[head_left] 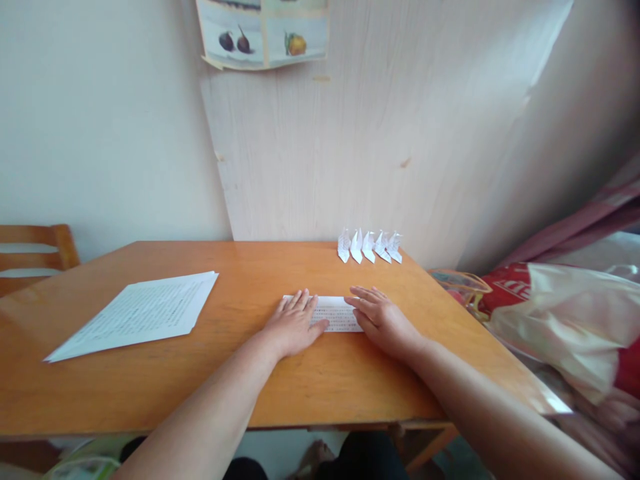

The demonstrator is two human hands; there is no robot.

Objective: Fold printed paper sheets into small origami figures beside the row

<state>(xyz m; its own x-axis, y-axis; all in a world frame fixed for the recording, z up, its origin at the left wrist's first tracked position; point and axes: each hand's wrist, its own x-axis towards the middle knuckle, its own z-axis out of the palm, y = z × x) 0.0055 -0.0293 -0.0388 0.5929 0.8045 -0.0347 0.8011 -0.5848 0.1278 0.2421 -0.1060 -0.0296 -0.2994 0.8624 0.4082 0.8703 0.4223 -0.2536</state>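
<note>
A folded sheet of printed paper lies flat on the wooden table in front of me, its long side running left to right. Over its left end rests my left hand, palm down with the fingers stretched out. My right hand lies on the right end, fingers extended and pressing the paper near its top edge. Both hands cover the ends of the paper, so only its middle shows.
Several folded paper birds stand in a row at the table's back right. A stack of printed sheets lies on the left of the table. Plastic bags are beyond the right edge, and a wooden chair stands at the left.
</note>
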